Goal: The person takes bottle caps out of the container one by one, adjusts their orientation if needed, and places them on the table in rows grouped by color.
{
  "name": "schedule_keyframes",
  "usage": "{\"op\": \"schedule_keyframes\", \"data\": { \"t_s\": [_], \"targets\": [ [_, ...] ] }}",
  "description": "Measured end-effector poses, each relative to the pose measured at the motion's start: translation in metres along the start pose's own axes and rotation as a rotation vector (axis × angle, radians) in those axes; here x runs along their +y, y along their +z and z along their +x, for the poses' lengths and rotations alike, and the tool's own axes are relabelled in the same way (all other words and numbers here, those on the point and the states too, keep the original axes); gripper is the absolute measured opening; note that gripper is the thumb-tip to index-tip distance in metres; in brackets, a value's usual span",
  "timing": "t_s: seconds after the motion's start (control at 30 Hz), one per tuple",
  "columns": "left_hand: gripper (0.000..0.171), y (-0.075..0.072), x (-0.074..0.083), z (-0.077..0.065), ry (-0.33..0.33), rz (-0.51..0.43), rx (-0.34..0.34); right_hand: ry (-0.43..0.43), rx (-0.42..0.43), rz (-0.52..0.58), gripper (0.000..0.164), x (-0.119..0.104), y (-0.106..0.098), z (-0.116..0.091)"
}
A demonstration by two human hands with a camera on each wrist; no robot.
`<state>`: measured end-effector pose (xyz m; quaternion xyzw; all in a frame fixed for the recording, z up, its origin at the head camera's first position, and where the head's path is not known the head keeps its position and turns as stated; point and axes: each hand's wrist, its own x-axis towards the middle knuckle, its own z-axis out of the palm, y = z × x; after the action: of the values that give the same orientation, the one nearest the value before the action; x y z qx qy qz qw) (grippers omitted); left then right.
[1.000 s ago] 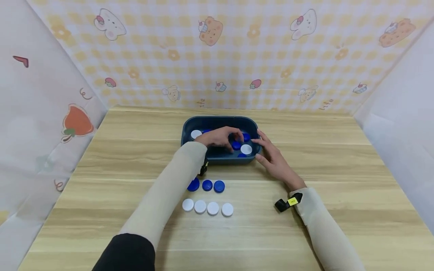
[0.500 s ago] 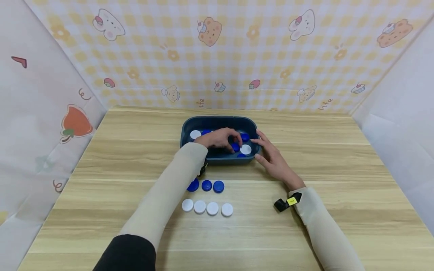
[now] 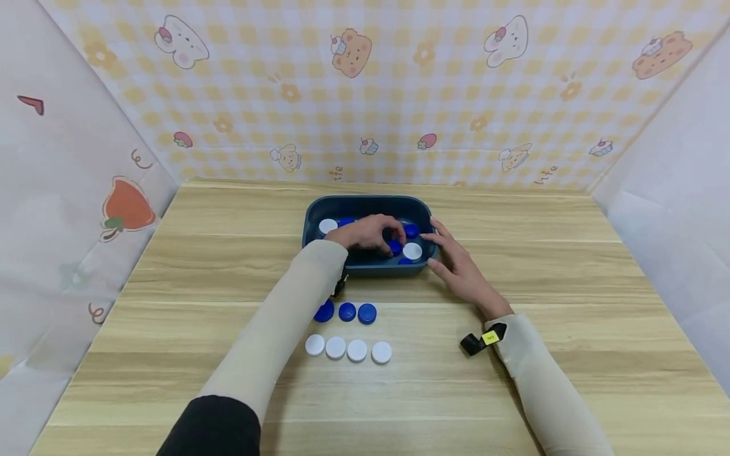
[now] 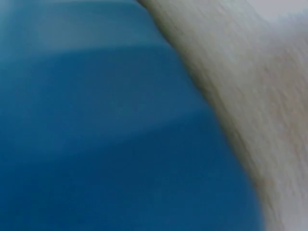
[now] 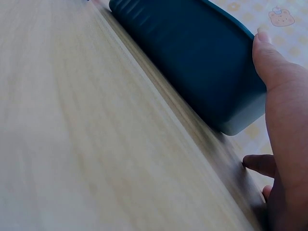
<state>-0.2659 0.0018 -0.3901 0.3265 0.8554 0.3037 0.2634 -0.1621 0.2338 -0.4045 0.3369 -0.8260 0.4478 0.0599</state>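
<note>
One blue cap (image 3: 395, 247): your left hand (image 3: 369, 232) is pinching its sides; likely light, stiff.
Tub (image 3: 384, 271): your spread right hand (image 3: 464, 275) is touching its nearest rim.

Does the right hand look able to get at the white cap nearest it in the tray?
Probably yes: the right hand is at the tray, and the white cap lies just inside, uncovered; the left hand is close, though.

Left hand (image 3: 369, 232) has drawn its fingertips down and in toward the thumb, now pinching a blue cap (image 3: 395, 247); a second ago spread wider. Cap nudged slightly toward tray's front wall (image 3: 388, 272).
</note>
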Motion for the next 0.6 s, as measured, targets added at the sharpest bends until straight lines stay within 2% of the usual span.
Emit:
{"op": "schedule_keyframes", "data": {
  "t_s": [0.2,0.43,0.6],
  "targets": [
    [0.021,-0.003,-0.004,-0.003,0.002,0.017,0.024,-0.001,0.0,-0.007,0.045,-0.001,0.0,0.001],
    [0.021,-0.008,-0.011,-0.014,-0.047,0.046,0.047,0.0,-0.002,-0.009,0.045,0.0,0.001,0.001],
    [0.02,-0.013,-0.011,-0.021,-0.052,0.065,0.058,-0.001,0.003,0.002,0.045,-0.002,0.0,-0.001]
  ]
}}
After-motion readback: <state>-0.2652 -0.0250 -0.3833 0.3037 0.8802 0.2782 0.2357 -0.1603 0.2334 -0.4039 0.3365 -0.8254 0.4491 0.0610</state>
